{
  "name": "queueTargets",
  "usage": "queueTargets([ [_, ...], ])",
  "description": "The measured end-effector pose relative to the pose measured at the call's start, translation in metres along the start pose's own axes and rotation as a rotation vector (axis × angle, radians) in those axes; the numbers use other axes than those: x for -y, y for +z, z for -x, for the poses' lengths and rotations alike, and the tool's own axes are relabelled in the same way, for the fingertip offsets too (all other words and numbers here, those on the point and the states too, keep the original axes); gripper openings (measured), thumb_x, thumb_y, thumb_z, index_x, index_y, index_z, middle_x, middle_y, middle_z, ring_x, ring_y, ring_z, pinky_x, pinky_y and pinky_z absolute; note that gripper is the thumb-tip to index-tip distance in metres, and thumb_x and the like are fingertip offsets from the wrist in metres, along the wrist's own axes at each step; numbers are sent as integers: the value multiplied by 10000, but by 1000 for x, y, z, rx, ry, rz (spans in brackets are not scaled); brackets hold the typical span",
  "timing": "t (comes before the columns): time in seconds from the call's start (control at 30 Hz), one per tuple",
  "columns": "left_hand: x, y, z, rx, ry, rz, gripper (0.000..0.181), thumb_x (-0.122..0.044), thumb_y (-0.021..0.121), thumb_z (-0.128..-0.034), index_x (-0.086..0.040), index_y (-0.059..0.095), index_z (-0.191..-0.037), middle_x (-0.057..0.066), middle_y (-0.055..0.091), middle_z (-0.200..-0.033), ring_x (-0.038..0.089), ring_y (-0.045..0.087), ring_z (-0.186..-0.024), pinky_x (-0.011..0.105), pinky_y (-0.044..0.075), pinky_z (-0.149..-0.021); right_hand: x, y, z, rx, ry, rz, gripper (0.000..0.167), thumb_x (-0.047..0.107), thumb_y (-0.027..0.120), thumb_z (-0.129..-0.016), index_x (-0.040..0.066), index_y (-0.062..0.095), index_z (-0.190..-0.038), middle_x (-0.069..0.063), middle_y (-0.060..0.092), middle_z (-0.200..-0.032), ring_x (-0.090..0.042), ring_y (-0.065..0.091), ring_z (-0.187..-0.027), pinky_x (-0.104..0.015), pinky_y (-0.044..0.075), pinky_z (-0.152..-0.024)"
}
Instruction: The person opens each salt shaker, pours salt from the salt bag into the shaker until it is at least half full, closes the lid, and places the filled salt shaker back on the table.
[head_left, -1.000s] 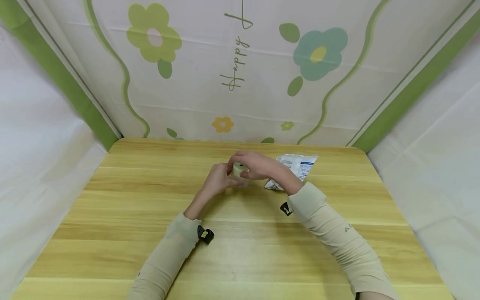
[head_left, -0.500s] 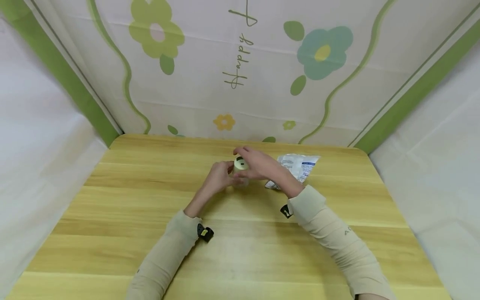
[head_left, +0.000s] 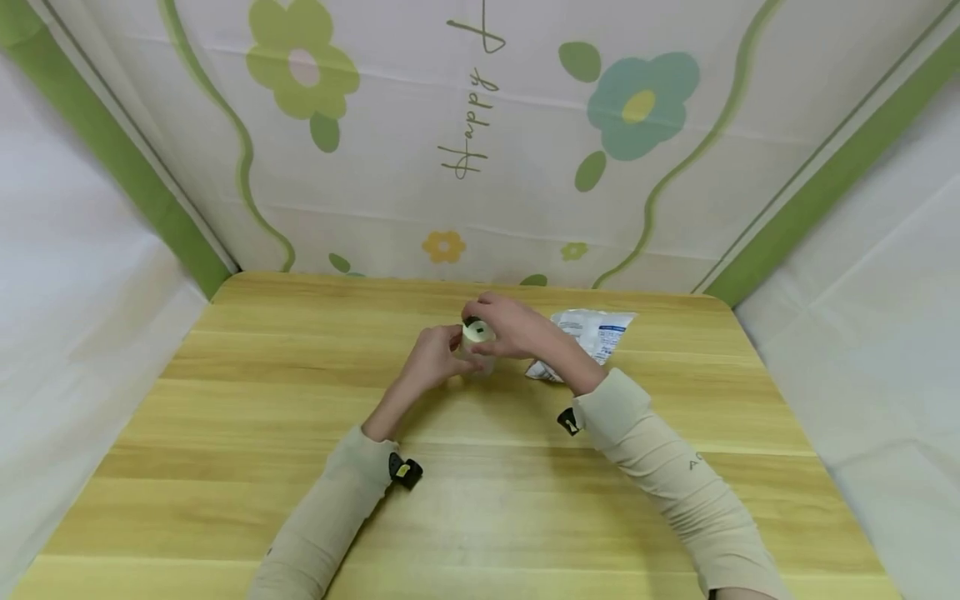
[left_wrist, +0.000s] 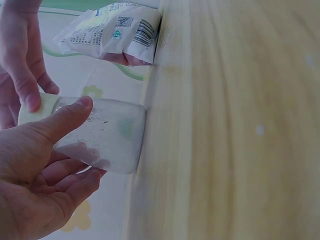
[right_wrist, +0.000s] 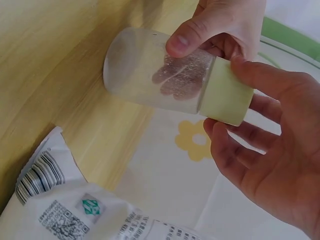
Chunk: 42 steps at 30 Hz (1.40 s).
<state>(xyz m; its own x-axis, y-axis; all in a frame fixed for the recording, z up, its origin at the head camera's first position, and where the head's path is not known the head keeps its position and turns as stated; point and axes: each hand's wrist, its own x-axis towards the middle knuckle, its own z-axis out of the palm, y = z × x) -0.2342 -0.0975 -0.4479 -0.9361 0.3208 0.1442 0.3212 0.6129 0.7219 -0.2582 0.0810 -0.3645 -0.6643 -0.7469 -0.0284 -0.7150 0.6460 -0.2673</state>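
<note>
A clear, squat seasoning jar (right_wrist: 132, 75) with a pale green lid (right_wrist: 227, 95) stands on the table, specks clinging to its inner wall. My left hand (head_left: 431, 360) grips the jar's body between thumb and fingers; the fingers show through the wall in the right wrist view. Around the lid's rim curl the thumb and fingers of my right hand (head_left: 519, 327). From above, dark openings or marks show on the lid's top (head_left: 480, 332). Whether powder lies at the jar's bottom I cannot tell.
Just right of the jar, behind my right wrist, a white printed plastic bag (head_left: 600, 329) with a barcode lies on the wooden table (head_left: 465, 500). A flowered white cloth (head_left: 390, 167) hangs behind the table's far edge, and white cloth flanks both sides.
My right fingers, wrapped over the lid a second ago, lifted and spread, baring the lid's top, and now hold its rim again. The left hand stays on the jar.
</note>
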Motion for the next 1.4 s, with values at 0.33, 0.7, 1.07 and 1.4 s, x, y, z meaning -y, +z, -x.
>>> queueTargets([
  [0.33,1,-1,-1,-9,2,-36,314,-259,865,-781,-60,631,-848,-1,517,-695,114,396,-638,246,326,-597,3,-3,0,38,60,-46,568,285,749,-902,134,519,-1399,-104,539,-1388,-271,578,-1212,-428,517,-1005],
  [0.7,2,0,2,-10,-12,-5,331,-253,863,-784,-41,696,-976,35,669,-811,123,540,-720,241,435,-629,1,2,0,-14,61,-61,451,288,760,-893,87,596,-1263,-120,614,-1212,-237,606,-1027,-359,546,-847],
  [1.07,3,2,3,-9,-23,-26,371,-255,860,-788,-37,699,-1041,79,735,-912,147,627,-804,301,532,-719,2,-2,2,61,-61,4,443,44,682,-924,108,582,-1350,-95,569,-1386,-273,537,-1303,-413,467,-1089],
  [1.4,0,1,1,-2,-9,9,366,-199,852,-795,-38,710,-1091,118,754,-1081,272,712,-1018,414,583,-872,3,-3,0,59,39,-35,628,262,773,-884,94,494,-1421,-134,535,-1416,-291,552,-1273,-432,489,-1051],
])
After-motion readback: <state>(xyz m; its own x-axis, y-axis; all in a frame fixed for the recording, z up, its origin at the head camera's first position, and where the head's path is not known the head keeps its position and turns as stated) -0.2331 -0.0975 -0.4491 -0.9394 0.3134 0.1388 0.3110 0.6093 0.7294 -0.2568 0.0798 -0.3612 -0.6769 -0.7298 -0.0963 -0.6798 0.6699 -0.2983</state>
